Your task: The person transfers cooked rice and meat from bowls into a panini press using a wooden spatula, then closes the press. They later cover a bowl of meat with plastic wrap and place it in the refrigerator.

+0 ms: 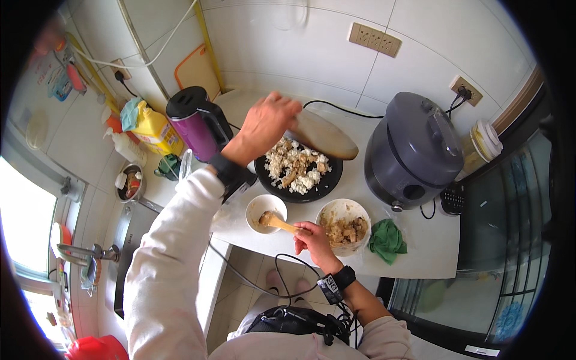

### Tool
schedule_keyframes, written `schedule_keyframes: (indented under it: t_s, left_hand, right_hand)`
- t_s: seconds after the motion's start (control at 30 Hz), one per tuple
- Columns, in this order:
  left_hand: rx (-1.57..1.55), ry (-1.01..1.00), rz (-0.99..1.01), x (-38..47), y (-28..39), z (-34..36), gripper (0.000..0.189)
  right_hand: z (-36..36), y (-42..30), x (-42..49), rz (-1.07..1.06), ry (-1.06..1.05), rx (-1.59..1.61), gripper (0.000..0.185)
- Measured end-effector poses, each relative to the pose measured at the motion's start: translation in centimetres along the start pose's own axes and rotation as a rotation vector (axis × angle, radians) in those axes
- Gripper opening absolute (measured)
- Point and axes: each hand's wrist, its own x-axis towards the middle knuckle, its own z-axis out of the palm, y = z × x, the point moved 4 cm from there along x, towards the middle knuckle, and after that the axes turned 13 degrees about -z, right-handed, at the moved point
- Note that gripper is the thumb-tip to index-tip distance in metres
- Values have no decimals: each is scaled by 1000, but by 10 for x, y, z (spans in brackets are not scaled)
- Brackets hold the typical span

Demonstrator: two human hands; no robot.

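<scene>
At the back of the counter, my left hand (272,119) grips the upper left edge of a smooth grey-brown round lid (326,135); its fingertips are blurred. The lid is tilted over the rear of a black pan or plate (333,180), which holds white rice (303,180) with brown pieces. Nearer to me, my right hand (315,243) holds a wooden spoon (281,223) by its handle. The spoon's head lies inside a small white bowl (256,209) with food residue. Just beyond that hand stands a larger white bowl (330,207) of brown rice mixture (348,231).
A dark rice cooker (405,157) and a crumpled green cloth (388,240) are at the right. A purple kettle (193,135), a yellow bottle (155,128) and a metal bowl (141,191) stand left, near the sink (135,229). A cable (243,275) hangs before the counter.
</scene>
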Motion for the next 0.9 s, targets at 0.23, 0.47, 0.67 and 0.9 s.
schedule_keyframes:
  t_s: [0.23, 0.47, 0.67, 0.9]
  left_hand:
    - [-208, 241, -54, 141, 18, 30, 13]
    - [-63, 60, -111, 216, 28, 101, 59]
    - [-17, -51, -119, 230, 27, 117, 59]
    - [-382, 5, -100, 148, 4, 71, 50]
  right_hand:
    - [0, -5, 2, 7, 44, 55, 30]
    - [-7, -3, 4, 6, 96, 130, 30]
    - [-2, -6, 12, -6, 89, 96, 31]
    - [0, -19, 17, -69, 76, -10, 33]
